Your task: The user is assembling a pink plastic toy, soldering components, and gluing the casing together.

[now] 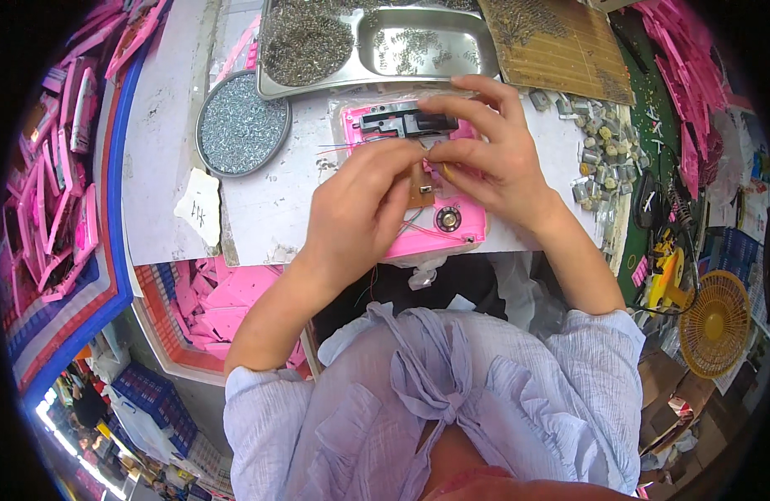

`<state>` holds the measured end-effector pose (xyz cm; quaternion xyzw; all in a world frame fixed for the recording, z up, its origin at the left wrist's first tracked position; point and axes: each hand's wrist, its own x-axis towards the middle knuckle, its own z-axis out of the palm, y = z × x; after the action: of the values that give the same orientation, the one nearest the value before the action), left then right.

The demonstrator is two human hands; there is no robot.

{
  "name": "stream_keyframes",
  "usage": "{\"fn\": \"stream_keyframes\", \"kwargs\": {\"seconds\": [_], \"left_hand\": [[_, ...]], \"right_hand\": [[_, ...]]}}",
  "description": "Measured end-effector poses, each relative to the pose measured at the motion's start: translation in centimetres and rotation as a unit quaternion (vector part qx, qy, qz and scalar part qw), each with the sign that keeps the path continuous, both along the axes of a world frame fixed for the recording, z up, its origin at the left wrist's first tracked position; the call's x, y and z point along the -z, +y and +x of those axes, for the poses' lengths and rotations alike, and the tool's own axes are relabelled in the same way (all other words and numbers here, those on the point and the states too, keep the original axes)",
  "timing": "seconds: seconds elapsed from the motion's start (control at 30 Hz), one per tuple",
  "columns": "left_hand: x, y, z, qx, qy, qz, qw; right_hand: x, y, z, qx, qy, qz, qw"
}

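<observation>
On the worktable in front of me lies a pink plastic casing (418,242) with a black mechanism (406,123) along its far side. A small brown circuit board (421,196) and a round black-rimmed part (448,219) sit in it, with thin wires (335,149) at its left. My left hand (360,196) reaches over the casing's left half, fingers pinched together. From the right, my right hand (497,154) meets it with thumb and a finger pinched, other fingers raised over the mechanism. The fingertips come together above the circuit board; whatever is between them is too small to make out.
A round dish (200,138) of small metal screws stands left. Behind is a steel tray (376,88) with small metal parts, beside a brown board (560,58). Small metal motors (598,154) lie right. Pink casings (222,313) fill a crate below; a yellow fan (714,324) stands far right.
</observation>
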<state>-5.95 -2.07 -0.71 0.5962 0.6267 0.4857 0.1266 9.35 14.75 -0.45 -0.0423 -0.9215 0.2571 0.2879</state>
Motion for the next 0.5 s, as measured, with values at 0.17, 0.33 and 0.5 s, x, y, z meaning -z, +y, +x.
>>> {"fn": "stream_keyframes", "kwargs": {"seconds": [0.17, 0.33, 0.5], "left_hand": [[-0.4, 2.3, 0.7, 0.038, -0.124, -0.116, 0.985], [-1.6, 3.4, 0.0, 0.056, -0.2, -0.197, 0.958], [-2.6, 3.6, -0.8, 0.086, -0.283, -0.26, 0.919]], "right_hand": [[-0.1, 0.4, 0.6, 0.009, 0.04, -0.062, 0.997], [0.2, 1.3, 0.9, -0.03, 0.065, -0.058, 0.996], [0.0, 1.8, 1.1, -0.053, 0.077, 0.02, 0.995]]}}
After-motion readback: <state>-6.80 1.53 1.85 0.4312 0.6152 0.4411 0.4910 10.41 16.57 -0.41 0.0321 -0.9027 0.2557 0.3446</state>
